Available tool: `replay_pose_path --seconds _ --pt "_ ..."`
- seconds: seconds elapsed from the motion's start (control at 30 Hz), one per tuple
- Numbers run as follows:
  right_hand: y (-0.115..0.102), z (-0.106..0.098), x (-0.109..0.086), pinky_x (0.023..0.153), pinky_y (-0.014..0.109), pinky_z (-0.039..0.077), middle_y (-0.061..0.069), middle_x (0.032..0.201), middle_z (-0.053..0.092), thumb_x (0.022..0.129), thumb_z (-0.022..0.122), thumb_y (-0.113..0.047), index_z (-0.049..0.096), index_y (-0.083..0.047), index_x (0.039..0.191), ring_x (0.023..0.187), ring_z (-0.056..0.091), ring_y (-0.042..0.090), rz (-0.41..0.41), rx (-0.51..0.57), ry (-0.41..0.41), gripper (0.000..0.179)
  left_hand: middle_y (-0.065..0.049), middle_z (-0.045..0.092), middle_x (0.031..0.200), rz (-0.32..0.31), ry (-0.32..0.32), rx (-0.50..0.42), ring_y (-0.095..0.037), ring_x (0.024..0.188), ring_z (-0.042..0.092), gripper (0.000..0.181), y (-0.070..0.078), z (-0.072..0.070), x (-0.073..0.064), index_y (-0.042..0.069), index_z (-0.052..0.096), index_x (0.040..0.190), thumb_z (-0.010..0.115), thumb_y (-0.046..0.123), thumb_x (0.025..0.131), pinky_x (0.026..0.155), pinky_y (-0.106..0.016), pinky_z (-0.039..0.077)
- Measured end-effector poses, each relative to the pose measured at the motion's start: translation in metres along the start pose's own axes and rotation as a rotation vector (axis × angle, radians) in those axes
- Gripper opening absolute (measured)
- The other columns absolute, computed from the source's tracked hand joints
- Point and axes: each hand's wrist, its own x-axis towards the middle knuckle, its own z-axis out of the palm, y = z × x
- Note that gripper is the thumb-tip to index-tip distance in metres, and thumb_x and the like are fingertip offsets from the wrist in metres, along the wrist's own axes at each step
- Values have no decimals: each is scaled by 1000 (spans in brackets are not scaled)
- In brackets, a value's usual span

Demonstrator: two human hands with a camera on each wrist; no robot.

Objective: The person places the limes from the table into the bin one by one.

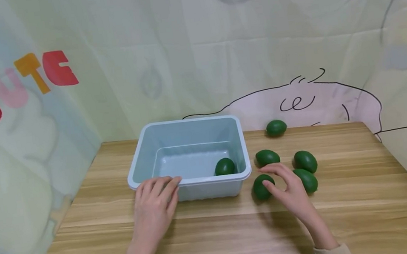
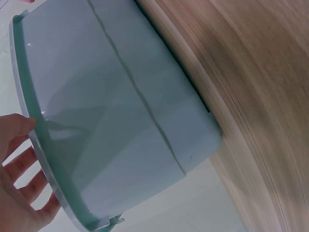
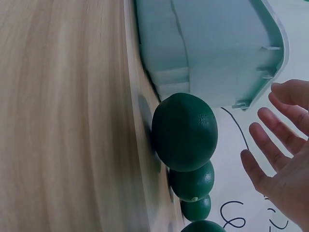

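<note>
A light blue plastic container (image 1: 208,190) stands on the table, with one dark green oval fruit (image 1: 224,166) inside at its front right. My left hand (image 1: 155,204) holds the container's front rim near the left corner, thumb and fingers at the rim in the left wrist view. My right hand (image 1: 289,191) hovers over a similar green fruit (image 1: 263,187) just right of the container. Its thumb and fingers are spread; in the right wrist view there is a gap between them and the fruit (image 3: 185,132). Whether these are limes or avocados I cannot tell.
More green fruits lie right of the container: one (image 1: 267,157) behind the right fingertips, one (image 1: 306,180) partly behind the right hand, one (image 1: 306,161) beyond it, another (image 1: 276,128) at the table's back edge. A printed cloth (image 1: 196,72) hangs behind the wooden table (image 1: 218,236).
</note>
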Motion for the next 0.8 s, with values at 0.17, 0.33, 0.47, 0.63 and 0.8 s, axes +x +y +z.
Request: replay_pose_path --seconds 0.17,0.33,0.47,0.63,0.8 --pt "19 3 2 95 15 39 -5 114 57 83 66 -14 61 -19 111 110 51 9 20 -10 -18 29 -5 67 93 -8 -5 2 -27 91 56 23 0 -1 0 14 69 102 65 14 79 85 -43 41" --pt "23 6 2 96 21 40 -9 115 56 83 66 -20 59 -18 113 113 47 5 50 -18 -75 31 -5 67 92 4 15 0 -27 90 56 21 -1 -1 0 14 68 102 60 17 83 83 -43 41" --pt "25 7 1 100 30 38 -9 116 56 82 67 -20 59 -15 114 117 45 7 57 -28 -110 33 -5 67 92 6 19 -1 -27 90 56 21 -1 -1 0 14 68 102 59 18 84 83 -43 41" --pt "29 9 -1 102 43 35 -7 119 55 82 67 -20 57 -17 115 120 43 13 63 -61 -152 35 -5 67 93 -5 -14 6 -26 92 55 23 0 -2 -1 15 68 103 60 17 82 85 -43 40" --pt "30 10 -2 103 47 35 -3 122 53 81 68 -19 57 -18 115 121 42 18 70 -124 -184 35 -5 67 93 1 -11 1 -26 91 55 23 2 -1 0 15 68 103 62 16 80 85 -42 40"
